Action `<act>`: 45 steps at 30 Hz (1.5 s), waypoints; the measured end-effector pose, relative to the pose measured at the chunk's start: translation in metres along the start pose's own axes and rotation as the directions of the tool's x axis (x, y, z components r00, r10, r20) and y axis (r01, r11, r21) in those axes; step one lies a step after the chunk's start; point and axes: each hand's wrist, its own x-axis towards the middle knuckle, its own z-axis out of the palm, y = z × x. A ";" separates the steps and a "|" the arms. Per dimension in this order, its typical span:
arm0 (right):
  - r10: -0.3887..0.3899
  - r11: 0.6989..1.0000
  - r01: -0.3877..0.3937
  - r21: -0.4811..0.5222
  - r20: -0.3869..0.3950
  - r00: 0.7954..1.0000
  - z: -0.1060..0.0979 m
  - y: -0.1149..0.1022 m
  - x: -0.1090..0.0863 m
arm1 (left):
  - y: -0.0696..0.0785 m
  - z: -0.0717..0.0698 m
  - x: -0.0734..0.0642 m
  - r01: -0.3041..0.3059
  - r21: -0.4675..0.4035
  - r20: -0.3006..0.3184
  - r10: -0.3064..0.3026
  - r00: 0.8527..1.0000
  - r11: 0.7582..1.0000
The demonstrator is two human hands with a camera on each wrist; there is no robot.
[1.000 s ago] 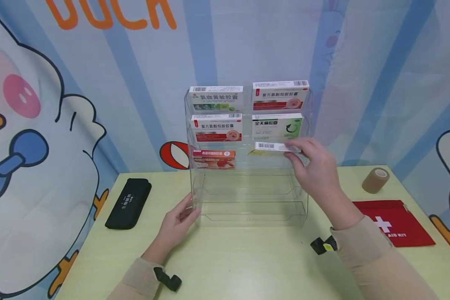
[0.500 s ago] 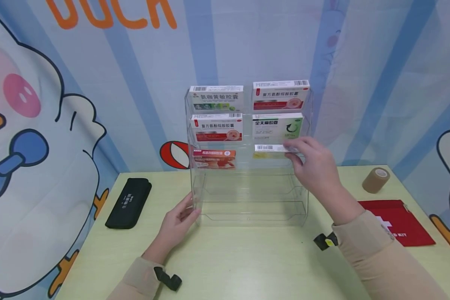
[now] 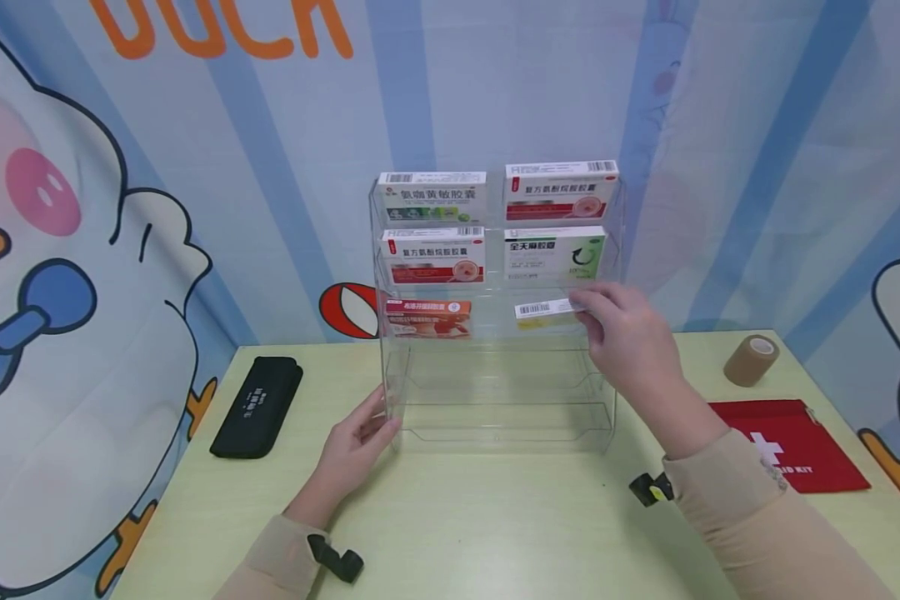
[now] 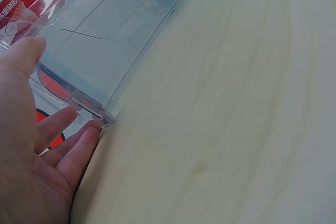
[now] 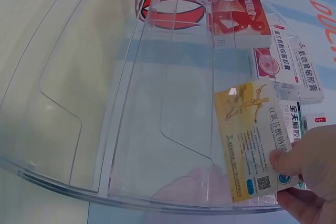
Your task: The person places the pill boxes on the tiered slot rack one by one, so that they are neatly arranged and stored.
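In the head view a clear acrylic tiered display rack (image 3: 495, 417) stands upright on the table. My right hand (image 3: 630, 333) pinches the right end of a white-and-yellow medicine box (image 3: 543, 312) at the rack's third tier, on the right. In the right wrist view this medicine box (image 5: 249, 140) is tilted, its printed front facing out, with the thumb on its face. My left hand (image 3: 352, 442) holds the rack's lower left side. The left wrist view has the thumb (image 4: 29, 53) at the side panel and the other fingers behind it, at the rack's bottom corner.
Several medicine boxes fill the upper tiers, among them a green-and-white box (image 3: 555, 254). An orange-red box (image 3: 427, 319) sits left on the third tier. A black case (image 3: 257, 408) lies left; a brown bandage roll (image 3: 750, 362) and red first-aid pouch (image 3: 817, 450) are right.
The box in my right hand has come down slightly and now slants, its left end lower than its right. The left hand stays at the rack's side.
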 end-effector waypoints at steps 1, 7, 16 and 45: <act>-0.005 1.000 0.005 -0.013 -0.001 1.000 0.000 0.000 -0.001 | 0.000 0.000 0.000 -0.001 -0.001 0.000 0.001 1.000 1.000; -0.031 0.997 0.031 -0.065 -0.006 0.999 0.002 -0.002 -0.002 | -0.001 0.000 0.000 0.001 -0.002 -0.001 -0.001 1.000 1.000; -0.063 0.990 0.064 -0.126 0.007 0.998 0.001 -0.004 -0.006 | -0.001 0.001 -0.001 0.000 -0.006 0.006 0.000 1.000 1.000; -0.099 0.994 0.096 -0.054 -0.044 0.994 0.006 -0.003 -0.017 | 0.000 -0.002 -0.002 0.036 -0.036 0.000 -0.036 0.999 0.999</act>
